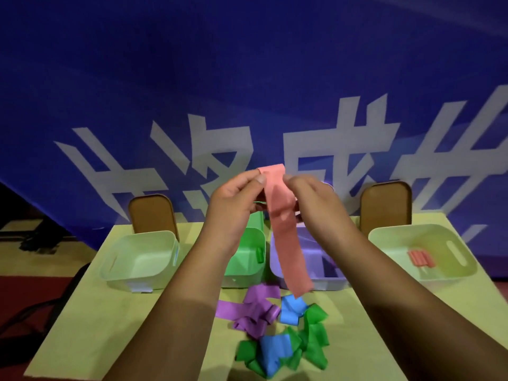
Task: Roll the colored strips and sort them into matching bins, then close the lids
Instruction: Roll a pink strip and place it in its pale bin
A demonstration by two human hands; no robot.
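Note:
A long red strip (286,229) hangs from both my hands above the table, its lower end near the pile. My left hand (233,204) pinches its top left edge and my right hand (316,202) pinches the top right edge. Beneath lies a pile of purple strips (255,312), blue strips (291,312) and green strips (313,339). Four open bins stand in a row: a pale bin (137,259) at left, a green bin (247,257) holding a green roll (259,254), a purple bin (324,281), and a pale bin (423,254) with red rolls (420,258).
Two brown lids (152,213) (384,204) stand upright behind the outer bins. The yellow-green table (110,325) has edges at left and right; dark cables lie on the floor to the left. A blue banner fills the back.

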